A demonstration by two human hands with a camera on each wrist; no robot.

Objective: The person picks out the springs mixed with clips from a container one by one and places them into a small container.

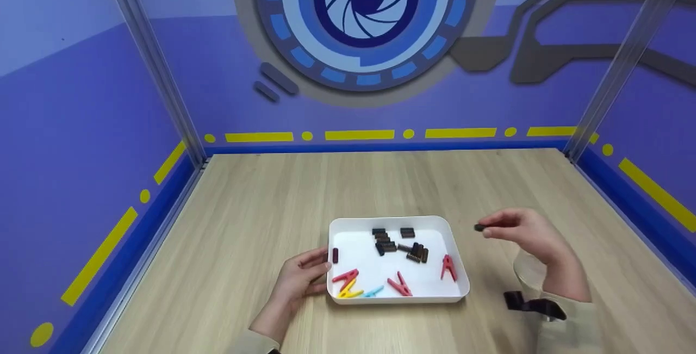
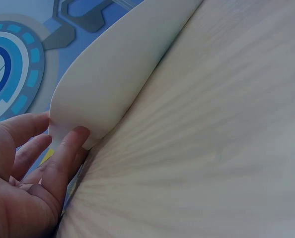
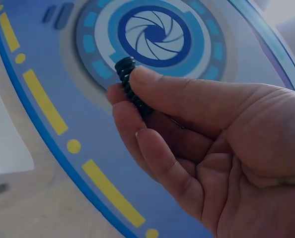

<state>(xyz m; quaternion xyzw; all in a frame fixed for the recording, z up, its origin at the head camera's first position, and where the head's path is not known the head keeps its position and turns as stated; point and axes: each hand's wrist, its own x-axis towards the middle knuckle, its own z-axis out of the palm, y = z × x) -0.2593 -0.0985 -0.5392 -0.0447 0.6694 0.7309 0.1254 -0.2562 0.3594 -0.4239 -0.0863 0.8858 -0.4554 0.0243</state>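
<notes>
A shallow white tray [image 1: 398, 299] sits on the table. At its left end my left hand [image 1: 300, 277] grips the wall; in the left wrist view, bent fingers [image 2: 70, 148] touch the outer side. My right hand [image 1: 519, 230] is raised to the right of the tray. Between its thumb and fingers it pinches a small black coil spring [image 3: 129, 82], tilted in the right wrist view. Several dark and brownish springs [image 1: 387, 246] lie grouped in the tray. Also inside are a red clothespin [image 1: 449, 268], a yellow clothespin [image 1: 349, 290] and a light blue clothespin [image 1: 373, 291].
Two more red clothespins lie towards the tray's front, one at the left [image 1: 346, 276] and one in the middle [image 1: 400, 284]. A dark red piece [image 1: 335, 255] rests by the left wall. Blue printed panels [image 1: 370, 115] enclose the wooden table [image 1: 283, 196].
</notes>
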